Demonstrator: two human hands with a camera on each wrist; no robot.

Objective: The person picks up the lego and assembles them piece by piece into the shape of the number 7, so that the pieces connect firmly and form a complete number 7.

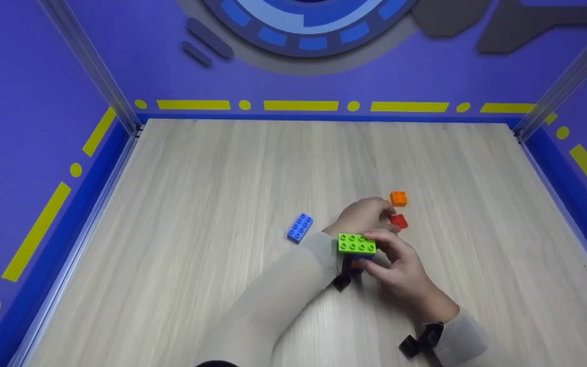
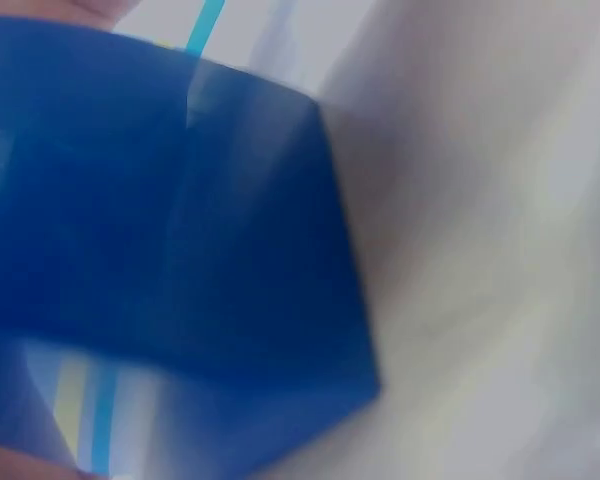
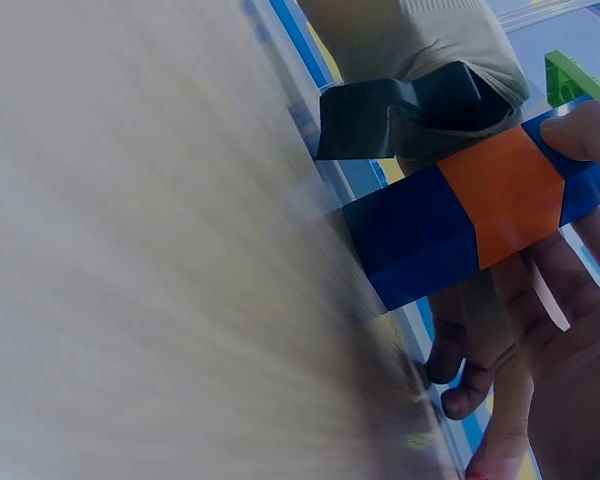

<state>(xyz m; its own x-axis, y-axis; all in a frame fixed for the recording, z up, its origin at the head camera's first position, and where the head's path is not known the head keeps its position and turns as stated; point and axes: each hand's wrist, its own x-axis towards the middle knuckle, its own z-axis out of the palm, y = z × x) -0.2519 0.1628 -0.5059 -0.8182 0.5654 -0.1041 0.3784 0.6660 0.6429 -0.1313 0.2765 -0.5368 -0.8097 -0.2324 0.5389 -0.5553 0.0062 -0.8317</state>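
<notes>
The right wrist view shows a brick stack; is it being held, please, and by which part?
The right hand holds the brick stack near its upper end, the thumb on the upper blue brick, below the green one.

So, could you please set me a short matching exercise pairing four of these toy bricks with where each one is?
Bricks:
1. Lime-green eight-stud brick
2. Red brick
3. Loose orange four-stud brick
4. Loose blue eight-stud brick

Places:
A. On the table, just beyond the red brick
B. On the table, to the left of the left hand
C. Topmost on the brick stack held by the right hand
D. At the left hand's fingertips

Pairs: 1-C, 2-D, 3-A, 4-B
</notes>
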